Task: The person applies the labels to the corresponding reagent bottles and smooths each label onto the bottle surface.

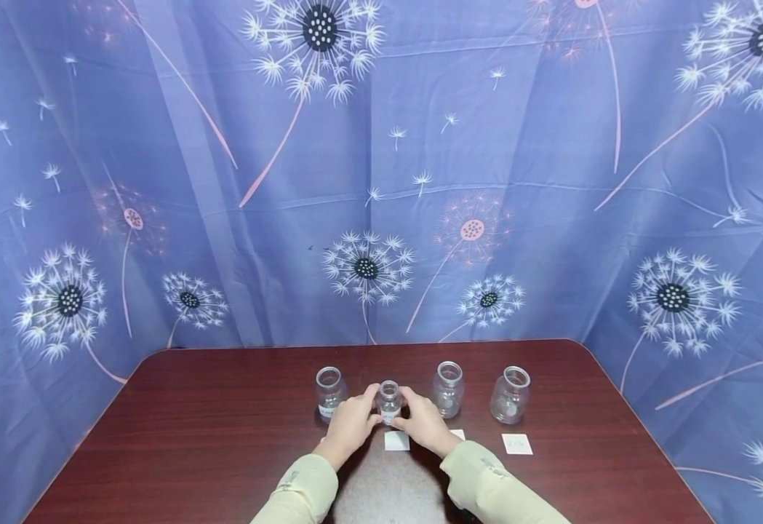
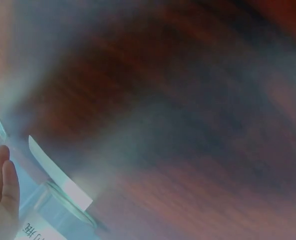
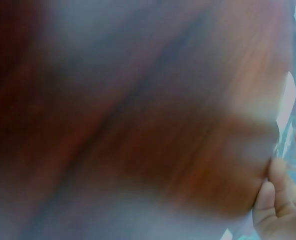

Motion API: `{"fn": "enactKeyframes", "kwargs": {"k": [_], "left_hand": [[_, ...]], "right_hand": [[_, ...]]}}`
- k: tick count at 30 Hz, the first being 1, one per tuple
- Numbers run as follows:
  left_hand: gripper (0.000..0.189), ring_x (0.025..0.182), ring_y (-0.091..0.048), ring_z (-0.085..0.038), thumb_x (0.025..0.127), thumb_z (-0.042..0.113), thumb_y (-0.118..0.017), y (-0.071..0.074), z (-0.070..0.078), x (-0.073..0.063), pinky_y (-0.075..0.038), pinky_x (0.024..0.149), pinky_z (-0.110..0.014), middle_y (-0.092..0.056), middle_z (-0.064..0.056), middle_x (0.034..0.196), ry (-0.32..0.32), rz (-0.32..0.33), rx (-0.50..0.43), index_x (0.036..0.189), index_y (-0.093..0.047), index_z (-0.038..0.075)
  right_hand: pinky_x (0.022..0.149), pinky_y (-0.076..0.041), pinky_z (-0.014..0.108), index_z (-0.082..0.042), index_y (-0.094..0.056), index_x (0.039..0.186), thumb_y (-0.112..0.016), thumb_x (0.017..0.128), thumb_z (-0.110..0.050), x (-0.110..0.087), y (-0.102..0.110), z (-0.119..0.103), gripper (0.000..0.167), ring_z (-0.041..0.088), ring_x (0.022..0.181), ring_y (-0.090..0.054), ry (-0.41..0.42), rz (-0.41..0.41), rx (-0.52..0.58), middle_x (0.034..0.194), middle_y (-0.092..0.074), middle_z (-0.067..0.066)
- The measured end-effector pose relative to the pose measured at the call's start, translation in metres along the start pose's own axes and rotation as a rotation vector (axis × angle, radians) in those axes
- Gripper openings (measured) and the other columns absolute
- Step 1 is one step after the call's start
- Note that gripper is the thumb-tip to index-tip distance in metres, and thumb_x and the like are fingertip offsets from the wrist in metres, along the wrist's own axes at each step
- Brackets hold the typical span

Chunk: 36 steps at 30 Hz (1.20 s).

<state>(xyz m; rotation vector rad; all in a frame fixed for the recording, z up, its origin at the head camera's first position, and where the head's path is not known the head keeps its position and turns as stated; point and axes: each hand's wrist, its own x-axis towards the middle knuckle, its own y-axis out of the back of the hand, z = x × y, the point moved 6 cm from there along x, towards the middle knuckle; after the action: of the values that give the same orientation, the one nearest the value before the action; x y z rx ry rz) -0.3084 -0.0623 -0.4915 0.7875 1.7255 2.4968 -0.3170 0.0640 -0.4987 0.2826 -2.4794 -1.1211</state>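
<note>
In the head view a small glass jar [image 1: 389,402] with a white label stands upright between both hands. My left hand [image 1: 352,425] holds its left side with thumb and fingers. From the right, my right hand [image 1: 425,422] holds the same jar in a like way. A larger glass jar [image 1: 330,389] with a label is just beyond the left hand. Close behind the right hand stands another large jar [image 1: 448,387]. The left wrist view catches fingers [image 2: 9,185] beside a jar with handwriting on its label [image 2: 38,230]. Fingers of the right hand [image 3: 282,205] show at the right wrist view's edge.
A third large glass jar [image 1: 510,394] stands at the right. White cards lie on the dark red wooden table [image 1: 211,437]: one card [image 1: 397,441] before the small jar, one [image 1: 457,434] partly behind the right hand, one [image 1: 517,444] farther right. A blue dandelion-print curtain [image 1: 420,145] surrounds the table.
</note>
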Motion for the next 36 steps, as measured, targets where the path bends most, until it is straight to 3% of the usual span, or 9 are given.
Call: {"fn": "enactKeyframes", "kwargs": {"k": [8, 14, 20, 22, 25, 33, 36], "left_hand": [[0.055, 0.064, -0.063, -0.026, 0.066, 0.021, -0.074, -0.001, 0.005, 0.002, -0.045, 0.052, -0.036, -0.067, -0.004, 0.083, 0.05, 0.023, 0.021, 0.112, -0.043, 0.017], [0.065, 0.071, -0.063, -0.026, 0.067, 0.022, -0.074, -0.002, 0.007, 0.002, -0.047, 0.056, -0.036, -0.065, -0.007, 0.093, 0.063, -0.004, -0.035, 0.121, -0.04, 0.016], [0.071, 0.1, -0.057, -0.024, 0.067, 0.026, -0.074, 0.009, 0.015, 0.008, -0.047, 0.077, -0.038, -0.055, -0.007, 0.117, 0.07, 0.017, -0.121, 0.128, -0.04, 0.014], [0.071, 0.109, -0.052, -0.024, 0.067, 0.029, -0.074, 0.014, 0.022, 0.011, -0.046, 0.081, -0.038, -0.05, -0.006, 0.124, 0.061, 0.032, -0.126, 0.128, -0.04, 0.014], [0.069, 0.113, -0.048, -0.024, 0.066, 0.031, -0.075, 0.02, 0.034, 0.016, -0.045, 0.083, -0.038, -0.047, -0.006, 0.128, 0.014, 0.077, -0.094, 0.125, -0.043, 0.015], [0.056, 0.11, -0.048, -0.021, 0.065, 0.03, -0.074, 0.021, 0.068, 0.017, -0.041, 0.087, -0.036, -0.052, -0.004, 0.121, -0.181, 0.212, -0.002, 0.114, -0.052, 0.016], [0.051, 0.102, -0.052, -0.017, 0.065, 0.028, -0.074, 0.017, 0.077, 0.015, -0.042, 0.083, -0.033, -0.056, -0.001, 0.112, -0.227, 0.277, 0.028, 0.11, -0.055, 0.016]], "right_hand": [[0.069, -0.046, 0.038, -0.007, -0.048, 0.115, -0.072, 0.068, -0.017, 0.002, -0.003, 0.001, 0.054, 0.026, 0.085, -0.062, -0.058, 0.03, -0.104, 0.096, -0.065, 0.01], [0.074, -0.047, 0.038, 0.0, -0.043, 0.119, -0.072, 0.067, -0.012, 0.0, 0.007, 0.003, 0.061, 0.025, 0.086, -0.061, -0.022, 0.03, -0.013, 0.094, -0.064, 0.013], [0.061, -0.046, 0.025, 0.003, -0.043, 0.12, -0.071, 0.069, -0.008, -0.011, 0.026, 0.002, 0.059, 0.014, 0.064, -0.058, -0.008, -0.038, 0.081, 0.095, -0.061, 0.017], [0.059, -0.044, 0.022, 0.001, -0.044, 0.12, -0.07, 0.071, -0.009, -0.015, 0.032, 0.002, 0.056, 0.012, 0.064, -0.055, -0.01, -0.066, 0.091, 0.098, -0.06, 0.017], [0.054, -0.043, 0.022, -0.001, -0.045, 0.119, -0.067, 0.074, -0.009, -0.021, 0.04, 0.002, 0.051, 0.012, 0.061, -0.053, -0.016, -0.128, 0.128, 0.103, -0.058, 0.02], [0.066, -0.047, 0.027, 0.0, -0.058, 0.104, -0.067, 0.074, -0.01, -0.036, 0.061, 0.012, 0.032, 0.027, 0.081, -0.059, 0.051, -0.189, 0.141, 0.096, -0.064, 0.016], [0.062, -0.045, 0.024, -0.001, -0.061, 0.099, -0.067, 0.074, -0.009, -0.042, 0.067, 0.023, 0.027, 0.018, 0.075, -0.058, 0.03, -0.197, 0.132, 0.093, -0.064, 0.013]]}}
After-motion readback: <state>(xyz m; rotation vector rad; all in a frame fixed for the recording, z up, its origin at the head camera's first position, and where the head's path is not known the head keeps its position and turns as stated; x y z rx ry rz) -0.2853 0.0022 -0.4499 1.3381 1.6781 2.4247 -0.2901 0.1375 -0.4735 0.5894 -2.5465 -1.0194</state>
